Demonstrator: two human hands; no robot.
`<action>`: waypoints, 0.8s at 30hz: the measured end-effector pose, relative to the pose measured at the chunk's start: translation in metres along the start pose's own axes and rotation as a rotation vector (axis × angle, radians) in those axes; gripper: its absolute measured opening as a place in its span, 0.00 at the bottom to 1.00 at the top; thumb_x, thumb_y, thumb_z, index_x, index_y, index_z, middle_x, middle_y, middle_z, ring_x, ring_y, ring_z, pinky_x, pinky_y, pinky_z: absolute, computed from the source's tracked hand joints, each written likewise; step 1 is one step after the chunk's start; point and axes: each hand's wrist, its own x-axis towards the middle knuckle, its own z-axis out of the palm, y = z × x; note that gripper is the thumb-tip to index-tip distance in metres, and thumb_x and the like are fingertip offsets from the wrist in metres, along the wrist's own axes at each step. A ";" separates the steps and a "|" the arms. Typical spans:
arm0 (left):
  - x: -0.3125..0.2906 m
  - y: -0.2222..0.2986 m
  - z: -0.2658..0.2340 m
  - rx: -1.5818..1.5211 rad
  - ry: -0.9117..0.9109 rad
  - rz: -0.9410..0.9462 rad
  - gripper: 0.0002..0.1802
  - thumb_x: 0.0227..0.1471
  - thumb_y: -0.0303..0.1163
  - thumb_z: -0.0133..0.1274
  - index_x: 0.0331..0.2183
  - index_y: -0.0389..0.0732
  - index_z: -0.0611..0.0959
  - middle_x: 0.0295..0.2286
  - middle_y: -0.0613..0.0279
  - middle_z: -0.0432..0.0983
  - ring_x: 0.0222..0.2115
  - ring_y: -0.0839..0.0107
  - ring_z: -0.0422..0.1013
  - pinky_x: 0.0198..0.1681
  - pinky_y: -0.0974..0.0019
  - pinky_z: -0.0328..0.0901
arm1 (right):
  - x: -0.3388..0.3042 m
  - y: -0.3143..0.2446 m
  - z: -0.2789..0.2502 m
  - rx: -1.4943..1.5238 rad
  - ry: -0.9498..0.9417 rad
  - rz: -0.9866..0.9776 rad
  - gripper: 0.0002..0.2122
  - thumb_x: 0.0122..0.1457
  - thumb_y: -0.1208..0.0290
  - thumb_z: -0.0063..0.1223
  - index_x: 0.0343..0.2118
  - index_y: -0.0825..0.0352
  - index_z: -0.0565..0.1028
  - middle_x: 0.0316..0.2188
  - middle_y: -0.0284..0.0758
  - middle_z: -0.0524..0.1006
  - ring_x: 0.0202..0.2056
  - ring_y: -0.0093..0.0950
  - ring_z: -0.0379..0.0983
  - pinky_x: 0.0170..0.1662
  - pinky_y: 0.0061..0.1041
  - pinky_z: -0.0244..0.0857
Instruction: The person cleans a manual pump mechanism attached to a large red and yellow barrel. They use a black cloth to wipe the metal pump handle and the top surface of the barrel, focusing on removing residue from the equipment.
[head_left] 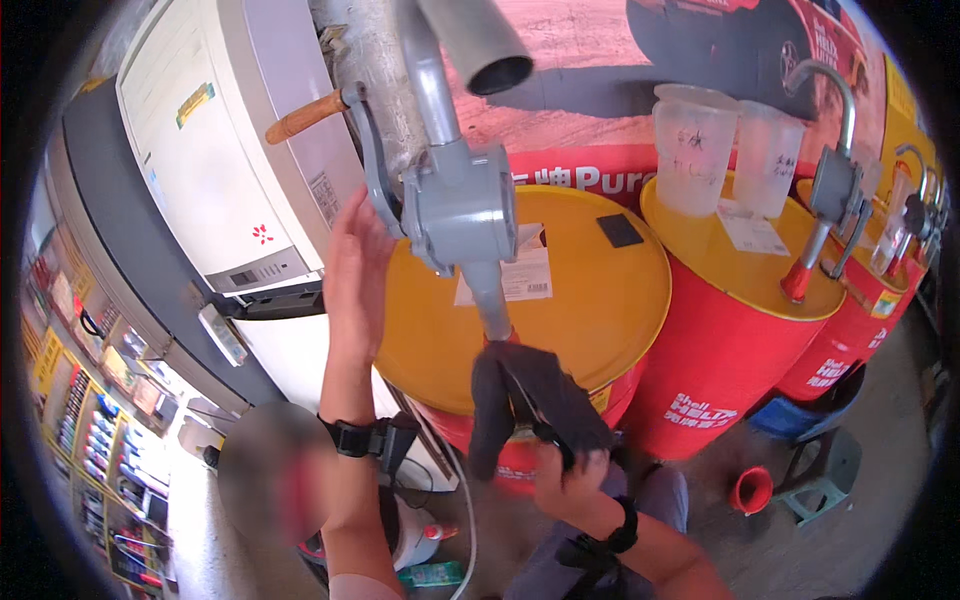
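Note:
A grey hand-crank pump (pixel 458 205) stands in the yellow lid of a red drum (pixel 590 300), with its spout pipe (pixel 480 45) reaching up toward me. My left hand (pixel 355 275) is raised with fingers spread, flat beside the pump's grey crank arm, whose wooden handle (pixel 305 117) sticks out above it; I cannot tell if it touches. My right hand (pixel 565 475) grips a dark cloth (pixel 530 395) held against the drum's front rim, at the foot of the pump tube.
A second red drum (pixel 730 330) with a yellow lid stands to the right, carrying two clear plastic measuring jugs (pixel 725 150) and another pump (pixel 825 200). More drums follow at far right. A white appliance (pixel 235 170) stands left. A red funnel (pixel 750 490) lies on the floor.

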 end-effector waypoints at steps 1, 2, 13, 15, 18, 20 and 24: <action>-0.001 0.000 -0.013 0.019 0.014 -0.038 0.36 0.63 0.51 0.46 0.61 0.36 0.63 0.54 0.57 0.66 0.56 0.63 0.62 0.60 0.54 0.56 | 0.003 -0.003 0.008 0.149 -0.087 0.157 0.12 0.57 0.71 0.57 0.41 0.72 0.74 0.35 0.46 0.79 0.36 0.45 0.77 0.39 0.41 0.68; -0.004 -0.004 -0.026 0.013 -0.003 -0.032 0.34 0.63 0.50 0.46 0.61 0.36 0.64 0.53 0.56 0.66 0.56 0.63 0.63 0.60 0.55 0.56 | 0.006 -0.008 0.016 0.202 -0.142 0.262 0.12 0.59 0.71 0.55 0.42 0.73 0.73 0.35 0.48 0.78 0.36 0.47 0.76 0.39 0.42 0.68; -0.098 -0.098 -0.080 1.127 -0.078 -0.163 0.26 0.51 0.38 0.54 0.51 0.37 0.75 0.48 0.46 0.72 0.48 0.46 0.69 0.49 0.52 0.65 | 0.043 -0.027 0.124 0.421 -0.212 0.505 0.14 0.68 0.70 0.38 0.50 0.75 0.67 0.40 0.47 0.73 0.41 0.42 0.70 0.47 0.33 0.62; -0.095 -0.084 -0.069 1.173 -0.071 -0.320 0.22 0.50 0.40 0.54 0.46 0.40 0.78 0.43 0.48 0.74 0.43 0.44 0.71 0.45 0.50 0.66 | 0.050 -0.020 0.136 0.379 -0.084 0.363 0.13 0.68 0.70 0.39 0.48 0.75 0.68 0.39 0.48 0.74 0.41 0.44 0.70 0.46 0.33 0.62; -0.087 -0.075 -0.059 1.136 -0.022 -0.342 0.17 0.49 0.42 0.55 0.36 0.39 0.80 0.33 0.50 0.72 0.35 0.46 0.72 0.36 0.50 0.67 | 0.056 -0.011 0.154 0.330 -0.024 0.337 0.14 0.67 0.64 0.42 0.41 0.73 0.71 0.35 0.54 0.74 0.38 0.55 0.71 0.39 0.45 0.64; -0.086 -0.075 -0.058 1.112 -0.041 -0.296 0.17 0.49 0.42 0.56 0.35 0.39 0.80 0.32 0.50 0.71 0.34 0.47 0.71 0.35 0.50 0.66 | 0.054 -0.007 0.162 0.324 -0.017 0.402 0.14 0.67 0.65 0.42 0.40 0.73 0.72 0.36 0.53 0.75 0.39 0.54 0.72 0.40 0.43 0.65; -0.088 -0.081 -0.063 1.188 -0.103 -0.205 0.17 0.49 0.44 0.57 0.33 0.40 0.81 0.32 0.53 0.72 0.34 0.49 0.73 0.36 0.52 0.67 | 0.044 0.002 0.170 0.410 0.032 0.407 0.14 0.67 0.66 0.41 0.41 0.74 0.73 0.38 0.52 0.76 0.40 0.52 0.73 0.42 0.42 0.65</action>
